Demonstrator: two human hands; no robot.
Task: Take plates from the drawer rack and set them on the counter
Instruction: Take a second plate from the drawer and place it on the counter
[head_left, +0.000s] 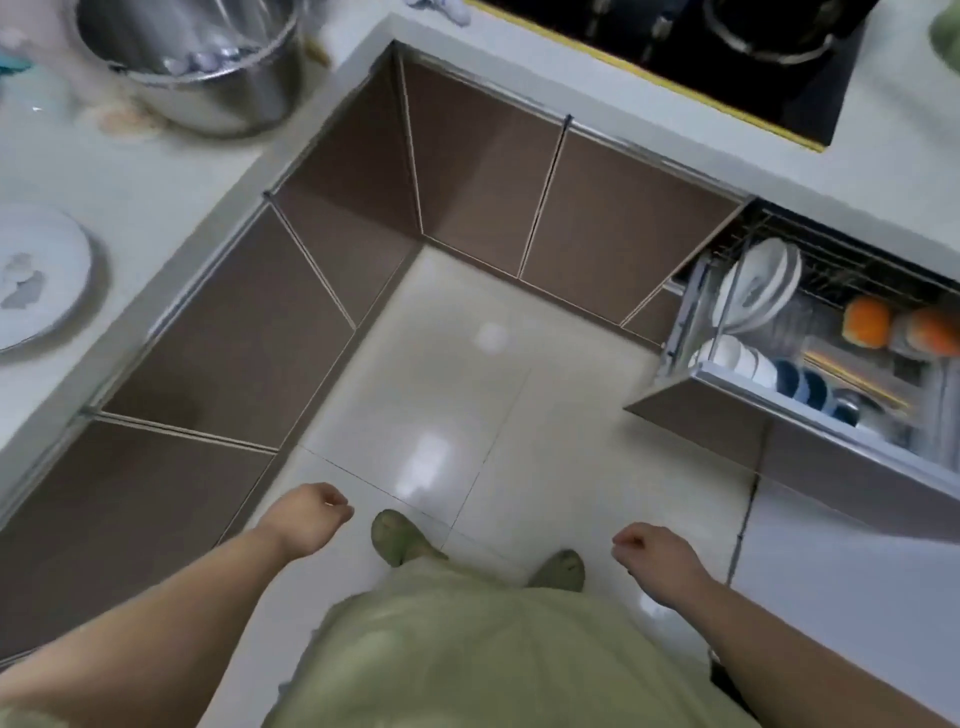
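Plates (758, 286) are seen standing on edge in the wire rack (831, 270) of the drawer (727, 410), which is pulled open under the worktop (649, 150), right of the cabinet corner. White bowls (737, 356) are stacked just in front of the plates, at the drawer's front left; blue bowls (805, 387) are lined up beside them, further right. Two orange items (867, 322) are lodged in the rack right of the plates; what they are cannot be told. Chopsticks or similar sticks (852, 374) are laid between the orange items and the blue bowls.

One plate (36, 280) is set flat on the worktop far left of the drawer, with pale scraps on it. A steel pot (208, 67) is placed on the same worktop, beyond that plate. A black hob (727, 57) is set into the worktop above the drawer, with a burner ring seen on it.

Left hand (311, 514) is held low over the floor (441, 389), fingers curled in loosely, nothing gripped. Right hand (654, 558): same, loosely curled, nothing held, well short of the drawer. Both hands are apart from every item. Two green slippers (395, 535) are seen on the floor between the hands, with pale green clothing below them.
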